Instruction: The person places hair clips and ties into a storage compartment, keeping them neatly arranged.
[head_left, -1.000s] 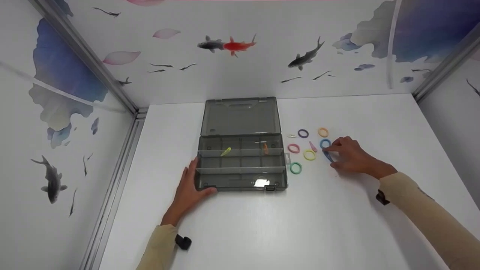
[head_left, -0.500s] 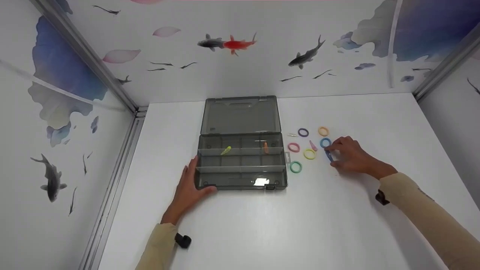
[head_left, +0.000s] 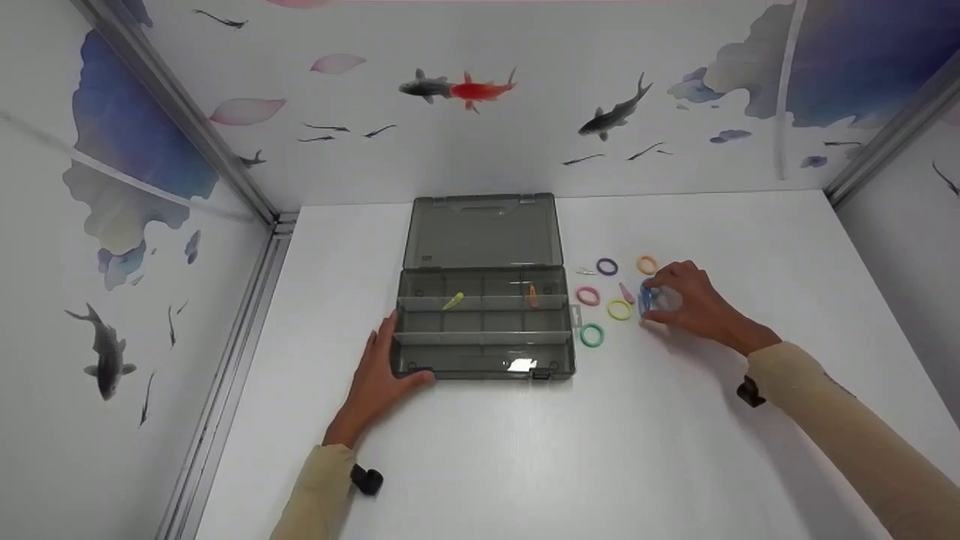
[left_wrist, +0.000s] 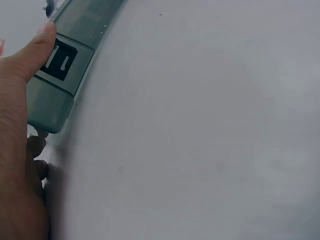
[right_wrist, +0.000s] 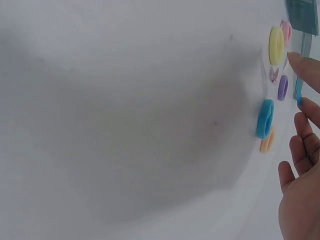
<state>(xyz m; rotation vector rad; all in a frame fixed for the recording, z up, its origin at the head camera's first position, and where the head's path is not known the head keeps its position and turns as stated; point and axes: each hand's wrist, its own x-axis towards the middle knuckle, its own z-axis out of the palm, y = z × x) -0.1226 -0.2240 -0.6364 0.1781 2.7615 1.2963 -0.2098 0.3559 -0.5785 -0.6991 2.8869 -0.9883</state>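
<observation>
In the head view my right hand [head_left: 694,304] pinches a blue hair clip [head_left: 645,303] between thumb and forefinger, just above the table. The clip [right_wrist: 298,91] also shows in the right wrist view. A blue hair tie [right_wrist: 265,119] lies below that hand; in the head view the fingers and clip partly cover it. My left hand [head_left: 375,386] rests against the front left corner of a grey see-through storage box [head_left: 484,376], thumb along the front wall, fingers along the left side. Its lid lies back. A yellow hair clip [head_left: 453,301] and an orange hair clip [head_left: 533,295] are inside.
Right of the box lie purple [head_left: 607,266], orange [head_left: 646,264], pink [head_left: 588,295], yellow [head_left: 619,309] and green [head_left: 592,334] hair ties. A pink clip [head_left: 627,292] and a pale clip [head_left: 586,271] lie among them. Printed walls [head_left: 495,150] border the white table [head_left: 480,465].
My right hand has lifted the blue hair clip off the table and moved it slightly left, over the blue hair tie. The left hand stays at the box corner.
</observation>
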